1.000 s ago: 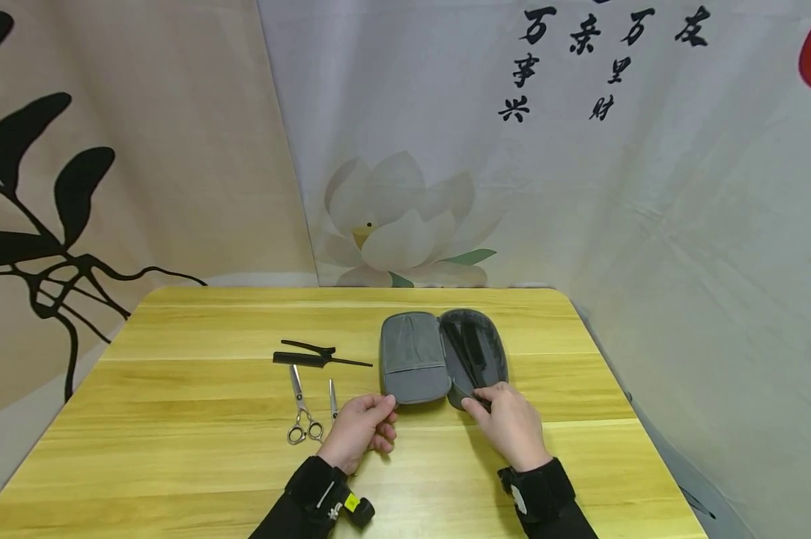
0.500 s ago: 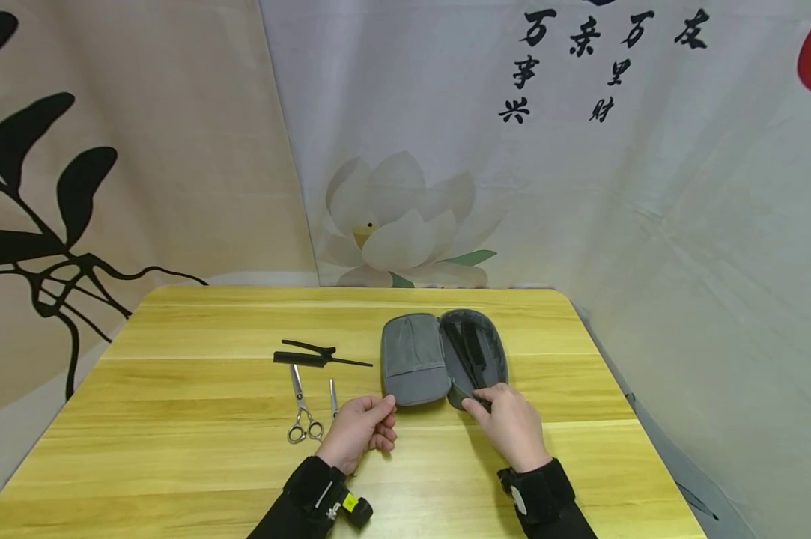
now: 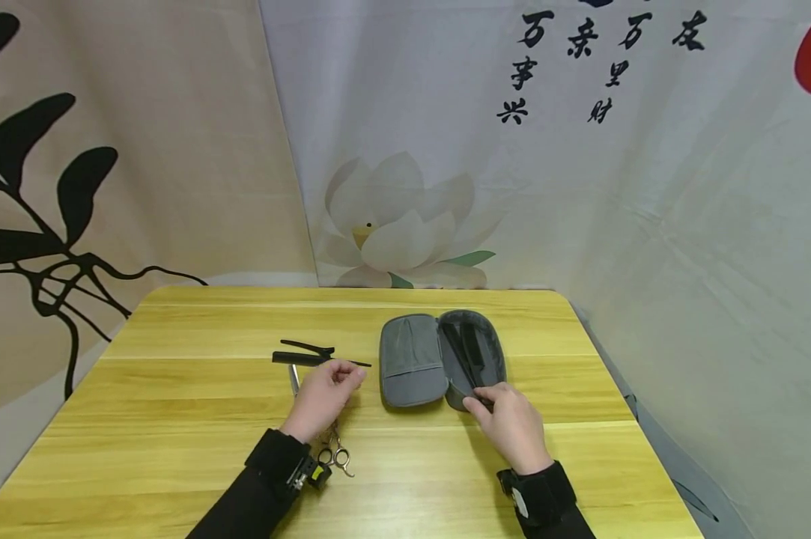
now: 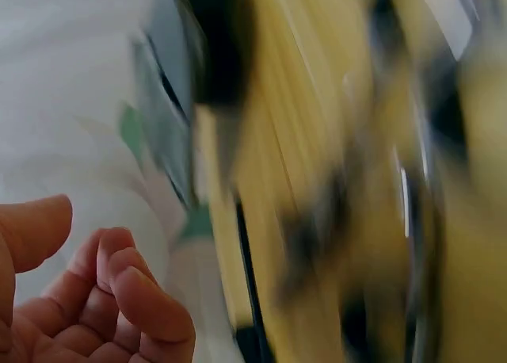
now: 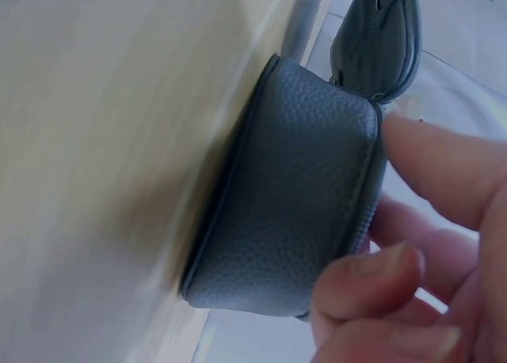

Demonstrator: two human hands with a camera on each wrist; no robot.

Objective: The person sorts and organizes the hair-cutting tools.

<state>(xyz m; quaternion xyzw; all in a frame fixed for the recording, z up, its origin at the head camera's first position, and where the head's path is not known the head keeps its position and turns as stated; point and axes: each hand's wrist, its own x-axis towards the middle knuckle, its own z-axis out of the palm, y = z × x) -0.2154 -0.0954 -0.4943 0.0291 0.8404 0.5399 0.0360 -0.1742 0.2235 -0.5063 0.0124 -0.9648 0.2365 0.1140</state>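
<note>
My left hand (image 3: 324, 397) hovers over the scissors, its fingertips beside the thin tail of a black tail comb (image 3: 296, 358). Its fingers (image 4: 158, 303) are loosely curled with nothing between them. Beyond the comb lies a slim black hair clip (image 3: 307, 346). The hand hides much of two pairs of scissors; one blade (image 3: 293, 379) and the finger rings (image 3: 341, 457) show. My right hand (image 3: 513, 427) holds the near rim of a grey zip case (image 3: 415, 385), unfolded flat. Inside its right half lie a black comb (image 3: 472, 343) and another long black tool (image 3: 455, 344).
Everything lies on a wooden table (image 3: 176, 419). A printed cloth backdrop (image 3: 547, 202) hangs behind its far edge. The case's left half has a pocket panel.
My left hand has left the case's near left corner and moved left and away from me, over the scissors to the comb's tail. The right hand stays at the case.
</note>
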